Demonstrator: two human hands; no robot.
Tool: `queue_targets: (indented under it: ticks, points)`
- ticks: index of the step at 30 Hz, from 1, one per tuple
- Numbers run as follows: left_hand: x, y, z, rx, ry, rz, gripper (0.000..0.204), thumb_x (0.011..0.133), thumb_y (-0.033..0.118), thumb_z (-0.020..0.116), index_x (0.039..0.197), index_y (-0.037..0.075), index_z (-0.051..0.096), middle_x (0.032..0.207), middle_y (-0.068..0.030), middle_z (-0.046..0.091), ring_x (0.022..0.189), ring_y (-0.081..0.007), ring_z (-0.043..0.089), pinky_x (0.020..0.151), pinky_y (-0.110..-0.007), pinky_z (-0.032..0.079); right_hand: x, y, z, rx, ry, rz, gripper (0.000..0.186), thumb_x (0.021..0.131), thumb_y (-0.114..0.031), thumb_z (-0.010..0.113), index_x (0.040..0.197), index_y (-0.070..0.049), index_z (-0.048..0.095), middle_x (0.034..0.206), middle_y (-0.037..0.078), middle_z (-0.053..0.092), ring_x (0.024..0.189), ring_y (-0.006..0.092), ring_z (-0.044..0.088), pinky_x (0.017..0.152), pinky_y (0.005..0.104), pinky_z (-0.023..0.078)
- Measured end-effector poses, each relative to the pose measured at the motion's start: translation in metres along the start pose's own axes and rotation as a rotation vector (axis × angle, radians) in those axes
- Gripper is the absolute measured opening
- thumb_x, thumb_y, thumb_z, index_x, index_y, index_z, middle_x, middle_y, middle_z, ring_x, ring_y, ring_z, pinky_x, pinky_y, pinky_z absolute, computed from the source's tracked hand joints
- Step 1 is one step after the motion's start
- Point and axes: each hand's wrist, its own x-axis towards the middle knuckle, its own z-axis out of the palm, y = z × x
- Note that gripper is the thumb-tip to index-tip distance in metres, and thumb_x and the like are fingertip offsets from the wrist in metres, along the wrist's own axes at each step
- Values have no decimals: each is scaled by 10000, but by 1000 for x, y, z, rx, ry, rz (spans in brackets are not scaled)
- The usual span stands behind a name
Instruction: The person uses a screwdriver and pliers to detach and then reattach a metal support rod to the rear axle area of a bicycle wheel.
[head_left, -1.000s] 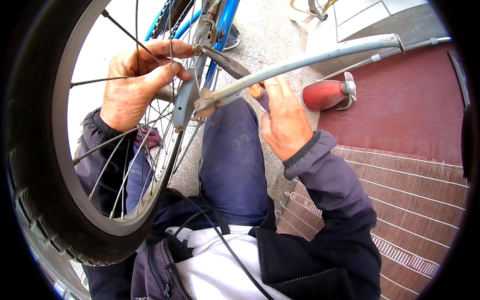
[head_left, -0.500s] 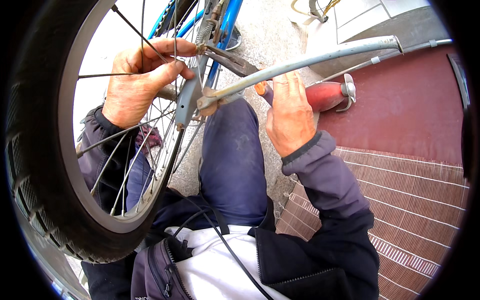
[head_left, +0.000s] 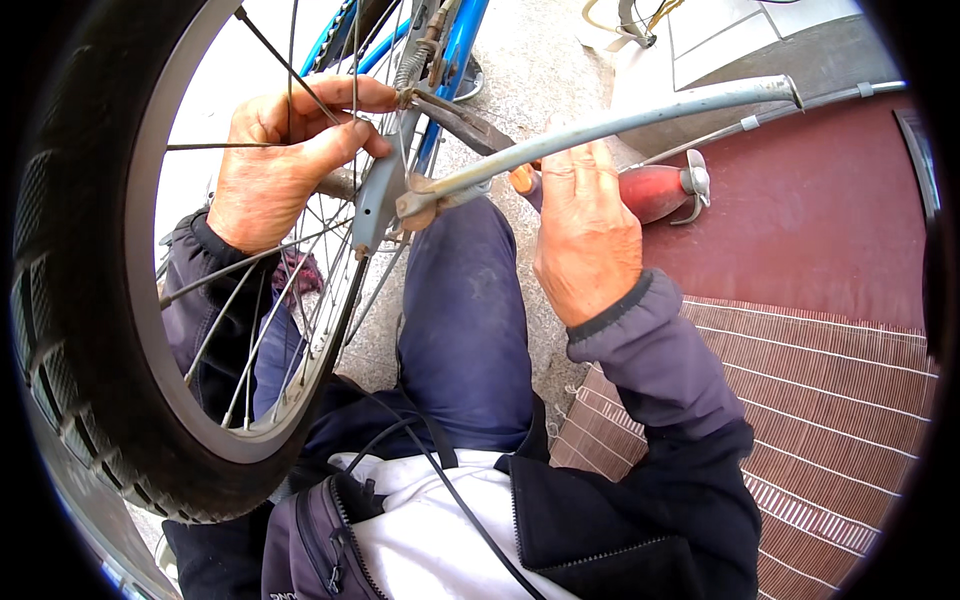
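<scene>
While my left hand (head_left: 285,160) pinches the grey flat steel fork end (head_left: 380,190) amid thin wire spokes (head_left: 270,300), my right hand (head_left: 585,235) is clamped on red-handled metal pliers (head_left: 480,125) beside the knobby rubber tyre (head_left: 70,300).

Left hand (head_left: 280,160) raised, fingers curled in a pinch, wrist bent. Right hand (head_left: 585,235) raised, fingers closed, back facing camera; both forearms sleeved.

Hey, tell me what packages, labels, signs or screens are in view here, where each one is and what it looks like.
Small logo print: on the grey waist pouch at the bottom edge, pale letters, too small to make out.
No packages, signs or screens show around the bicycle wheel or the hands.
</scene>
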Motion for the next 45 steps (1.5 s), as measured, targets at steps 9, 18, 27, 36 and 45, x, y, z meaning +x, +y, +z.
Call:
queue_targets:
  ticks: [9, 18, 27, 36, 45]
  points:
    - [1, -1, 1, -22, 12, -1, 267, 867, 66, 574, 1112, -31, 625, 982, -126, 676, 815, -153, 674, 672, -290, 583, -3, -6, -12, 280, -130, 32, 612, 767, 36, 536, 1354, 65, 366, 1262, 264, 481, 1074, 400, 528, 879, 426, 492]
    - [1, 0, 4, -50, 16, -21, 264, 871, 70, 580, 1108, -36, 626, 882, -111, 688, 781, -147, 677, 665, -276, 582, -8, -2, 23, 532, -52, 100, 748, 654, 162, 448, 1387, 40, 360, 1305, 283, 447, 1215, 438, 446, 1041, 424, 367]
    - [0, 8, 2, -17, -11, -79, 263, 865, 51, 570, 1107, -36, 625, 964, -121, 683, 811, -145, 671, 652, -272, 582, -21, -21, 36, 653, -171, 260, 737, 683, 119, 484, 1394, 91, 289, 1365, 307, 366, 1288, 441, 359, 1102, 424, 298]
    - [1, -1, 1, -29, 0, -30, 265, 875, 42, 560, 1123, -34, 616, 998, -127, 675, 821, -155, 673, 675, -281, 588, -18, -17, 34, 577, -24, 293, 726, 680, 135, 495, 1381, 78, 315, 1349, 306, 390, 1285, 442, 371, 1095, 406, 305]
    - [1, -1, 2, -39, 7, -15, 268, 872, 50, 579, 1122, -42, 612, 977, -127, 674, 816, -164, 676, 686, -302, 599, -12, -18, 35, 541, -42, 260, 722, 685, 116, 500, 1384, 67, 326, 1351, 288, 397, 1288, 430, 369, 1105, 408, 293]
